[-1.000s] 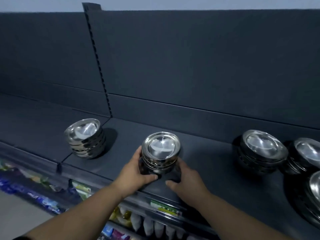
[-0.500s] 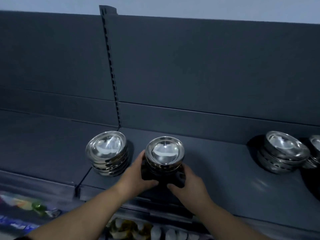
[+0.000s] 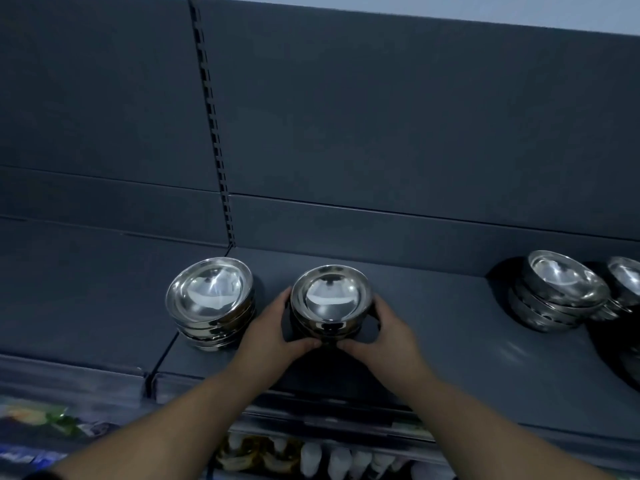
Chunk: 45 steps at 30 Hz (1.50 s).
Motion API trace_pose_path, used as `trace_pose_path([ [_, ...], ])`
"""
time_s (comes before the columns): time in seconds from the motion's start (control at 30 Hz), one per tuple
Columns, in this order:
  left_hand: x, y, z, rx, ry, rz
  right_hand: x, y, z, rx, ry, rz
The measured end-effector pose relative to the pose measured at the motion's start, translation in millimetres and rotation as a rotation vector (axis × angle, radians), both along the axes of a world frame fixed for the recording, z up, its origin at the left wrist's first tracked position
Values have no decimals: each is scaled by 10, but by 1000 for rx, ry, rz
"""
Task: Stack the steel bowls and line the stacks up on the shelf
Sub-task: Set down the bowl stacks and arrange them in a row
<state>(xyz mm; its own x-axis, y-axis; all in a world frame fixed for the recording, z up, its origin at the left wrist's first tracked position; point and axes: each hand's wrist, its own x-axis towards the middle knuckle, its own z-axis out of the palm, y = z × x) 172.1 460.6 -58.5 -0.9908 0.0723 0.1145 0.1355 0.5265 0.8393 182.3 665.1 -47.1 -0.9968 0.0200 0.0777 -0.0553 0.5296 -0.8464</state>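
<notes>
A stack of steel bowls (image 3: 330, 299) stands on the dark grey shelf (image 3: 450, 358), held between both hands. My left hand (image 3: 273, 336) grips its left side and my right hand (image 3: 388, 332) grips its right side, thumbs meeting at the stack's front base. A second stack of steel bowls (image 3: 211, 303) stands just to the left, at the shelf's left end. A third stack (image 3: 557, 292) sits far right, with another stack (image 3: 627, 282) behind it cut by the frame edge.
A slotted upright post (image 3: 211, 119) divides the shelf's back panel. Left of it lies another shelf section (image 3: 86, 299). Below the shelf's front edge, packaged goods (image 3: 311, 455) fill a lower shelf.
Both hands have carried the held stack leftward along the shelf, close beside the left stack. The view has shifted, so the right stacks sit further right.
</notes>
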Motion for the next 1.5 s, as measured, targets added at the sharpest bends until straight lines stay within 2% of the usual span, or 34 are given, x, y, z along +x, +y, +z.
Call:
trace_pose_path([
  [0.17,35,27,1,28,-27,29,-46,66,41,25,-25,48],
  [0.53,76,33,-36,-40,-129,26,-78,121,-16,75,-34,86],
  [0.8,85,102,101,31,-57,65,-71,139,72,43,-6,94],
  [1.5,50,79,204,54,-103,61,-82,148,100,-50,53,105],
])
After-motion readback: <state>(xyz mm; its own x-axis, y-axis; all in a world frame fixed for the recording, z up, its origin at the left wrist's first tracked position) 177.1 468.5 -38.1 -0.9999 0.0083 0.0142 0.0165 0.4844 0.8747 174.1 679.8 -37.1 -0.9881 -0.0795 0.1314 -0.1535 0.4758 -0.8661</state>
